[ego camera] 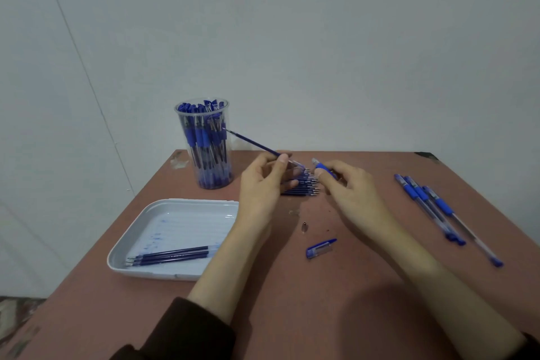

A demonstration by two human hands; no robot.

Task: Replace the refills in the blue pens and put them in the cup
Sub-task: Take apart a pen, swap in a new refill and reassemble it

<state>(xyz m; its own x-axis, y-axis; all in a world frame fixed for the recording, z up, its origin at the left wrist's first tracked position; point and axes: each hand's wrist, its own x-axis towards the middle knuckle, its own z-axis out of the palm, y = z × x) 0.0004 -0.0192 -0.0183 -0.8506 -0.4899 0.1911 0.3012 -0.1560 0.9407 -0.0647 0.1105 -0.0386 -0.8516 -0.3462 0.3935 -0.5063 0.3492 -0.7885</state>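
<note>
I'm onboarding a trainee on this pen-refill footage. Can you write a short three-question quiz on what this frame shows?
1. True or false: the left hand pinches a refill in its fingers while the right hand holds a pen barrel.
2. Short answer: what fills the clear cup?
3. Multiple choice: where do the three separate refills lie side by side? A) in the white tray; B) in the cup; C) in the right hand.

Key: 1 true; 2 blue pens; 3 A.
</note>
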